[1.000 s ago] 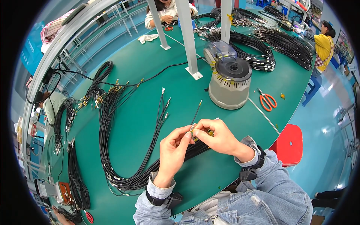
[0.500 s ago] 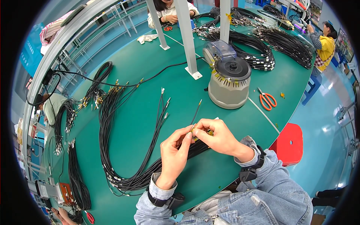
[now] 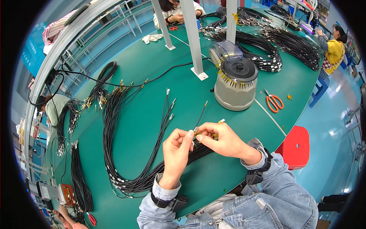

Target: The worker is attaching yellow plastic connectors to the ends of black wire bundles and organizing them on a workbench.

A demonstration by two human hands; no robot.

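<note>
- The person's two hands are close together, both pinched on one thin black cable: the left hand and the right hand bring their fingertips in around a small pale tag (the fingers hide exactly where each one presses, and any print on it is too small to read).
- The held cable rises above the fingertips to one brass-coloured end, over the green table.
- Lettering shows on one blue banner at upper left, in pale characters.
- One large looped cable bundle curves left of the hands and passes beneath them, dotted with many white tags; three of its tagged ends stand apart, left of the held cable.
- One round grey dispenser with a black lid stands beyond the right hand.
- Three pairs of scissors are in view: orange-handled scissors beside the dispenser, two red-handled pairs farther off.
- One white glove lies near three upright posts.
- One red stool stands at the table's right edge.
</note>
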